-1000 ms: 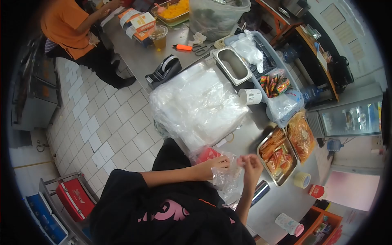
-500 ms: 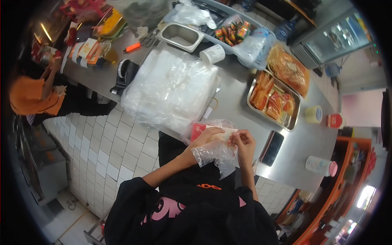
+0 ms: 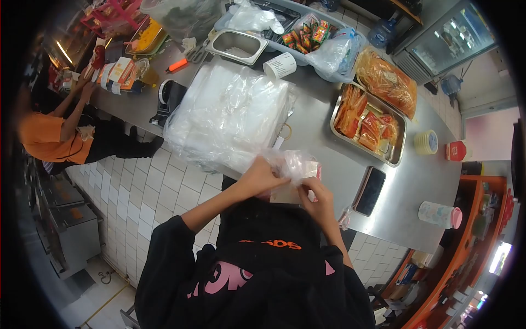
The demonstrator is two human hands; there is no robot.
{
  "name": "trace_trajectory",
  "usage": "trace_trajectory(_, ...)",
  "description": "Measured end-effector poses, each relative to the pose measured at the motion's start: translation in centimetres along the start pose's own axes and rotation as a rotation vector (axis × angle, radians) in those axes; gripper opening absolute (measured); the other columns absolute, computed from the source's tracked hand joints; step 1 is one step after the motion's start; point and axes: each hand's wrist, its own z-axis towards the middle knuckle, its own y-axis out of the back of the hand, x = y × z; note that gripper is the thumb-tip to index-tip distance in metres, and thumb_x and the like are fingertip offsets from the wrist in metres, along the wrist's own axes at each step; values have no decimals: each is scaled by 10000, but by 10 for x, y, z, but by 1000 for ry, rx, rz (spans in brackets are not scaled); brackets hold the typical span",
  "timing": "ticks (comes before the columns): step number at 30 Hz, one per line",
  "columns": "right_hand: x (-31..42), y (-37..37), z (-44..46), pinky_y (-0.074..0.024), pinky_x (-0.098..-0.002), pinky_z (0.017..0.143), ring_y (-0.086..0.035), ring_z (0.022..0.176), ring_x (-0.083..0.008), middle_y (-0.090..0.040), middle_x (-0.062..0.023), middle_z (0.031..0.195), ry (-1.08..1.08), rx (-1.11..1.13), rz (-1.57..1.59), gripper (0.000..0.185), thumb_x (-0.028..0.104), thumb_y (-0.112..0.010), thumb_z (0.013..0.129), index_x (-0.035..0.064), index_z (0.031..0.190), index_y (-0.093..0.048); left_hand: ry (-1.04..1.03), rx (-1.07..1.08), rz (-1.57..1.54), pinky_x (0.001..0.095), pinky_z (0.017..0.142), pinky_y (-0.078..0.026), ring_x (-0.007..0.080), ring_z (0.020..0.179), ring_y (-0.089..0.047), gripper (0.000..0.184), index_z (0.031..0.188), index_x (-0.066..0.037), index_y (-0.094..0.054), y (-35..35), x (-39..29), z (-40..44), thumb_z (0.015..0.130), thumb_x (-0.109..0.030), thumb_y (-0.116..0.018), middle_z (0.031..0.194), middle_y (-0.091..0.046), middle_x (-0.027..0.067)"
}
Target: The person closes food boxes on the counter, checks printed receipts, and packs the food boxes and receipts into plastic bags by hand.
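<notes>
My left hand (image 3: 263, 176) and my right hand (image 3: 316, 196) are close together at the table's near edge. Between them is a clear plastic bag (image 3: 294, 164), its film bunched up and gripped by the fingers of both hands. Under the film, a pale, red-edged flat piece (image 3: 315, 171) shows in part beside my right hand; the hands and plastic hide most of it. Just beyond my left hand lies a big stack of clear plastic bags (image 3: 233, 112). A dark phone (image 3: 370, 191) rests to the right of my right hand.
A steel tray of packed reddish food (image 3: 366, 123) sits beside a large bag of orange food (image 3: 386, 82). Farther back are a steel pan (image 3: 237, 47), a paper roll (image 3: 280, 66) and a blue bin (image 3: 342, 74). A person in orange (image 3: 60, 131) stands at left.
My hands have turned the wrapped piece and gathered the bag's loose film up on top. My left hand has shifted from lying flat on it to pinching the plastic.
</notes>
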Motion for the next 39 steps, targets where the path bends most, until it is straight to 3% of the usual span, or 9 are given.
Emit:
trace_trajectory(1,8,-3,1,-454,-370,652,-559,757,-339,-565,-139,820,-33,1,56,164,18,-621,734,4,881,-550,262,21,-15,335,544,-448,247,545,-577,269,748,34,-577,1,-2,0,727,-216,-674,619,-585,147)
trace_trajectory(5,11,-23,-2,-450,-296,596,-541,601,-230,-521,-96,680,-66,-105,-48,142,-3,-642,723,-7,853,-586,96,-197,-19,332,488,-426,214,486,-562,312,717,34,-575,-19,1,0,710,-252,-698,548,-565,132)
trace_trajectory(12,10,-29,-6,-446,-336,631,-550,695,-324,-521,-154,745,-217,-231,-9,163,34,-626,753,-24,885,-550,241,-239,25,337,551,-459,231,543,-577,315,786,30,-599,-29,8,-9,721,-266,-685,626,-599,129)
trace_trajectory(14,-1,-33,-10,-431,-267,587,-567,675,-127,-576,-57,763,-137,-288,89,172,39,-647,778,-11,913,-553,341,-133,94,335,596,-471,232,602,-591,302,822,22,-606,-28,21,-9,727,-256,-677,692,-619,125)
trace_trajectory(17,-13,-39,-10,-431,-243,590,-566,703,-89,-598,-38,782,-363,-368,567,116,48,-615,825,-19,900,-557,-463,-236,138,328,694,-467,214,749,-587,215,850,-22,-613,-32,37,-2,746,-207,-646,836,-622,86)
trace_trajectory(18,-10,-35,-8,-431,-243,590,-566,703,-89,-598,-38,782,-363,-368,566,116,48,-615,825,-19,900,-557,-277,-202,233,331,717,-457,211,793,-573,181,857,-39,-612,-36,22,-8,750,-183,-634,868,-607,71)
trace_trajectory(19,-4,-30,-5,-432,-232,599,-562,701,-89,-596,-38,785,-415,-339,669,104,50,-601,839,-21,903,-557,-89,-167,328,334,740,-448,207,837,-559,152,865,-56,-610,-39,13,-12,754,-158,-622,901,-593,56)
trace_trajectory(22,-5,-28,-5,-449,-226,648,-569,737,-94,-599,-35,821,-468,-283,786,88,52,-583,855,-14,912,-570,-224,-170,45,343,718,-440,228,808,-549,127,845,-55,-599,-40,21,-14,756,-144,-617,848,-580,63)
trace_trajectory(39,-10,9,6,-503,-247,701,-615,775,-128,-633,-75,887,-397,175,711,119,-10,-597,824,-38,939,-598,-178,108,60,348,727,-420,245,827,-510,145,834,-57,-569,-13,3,-13,775,-173,-634,836,-492,83)
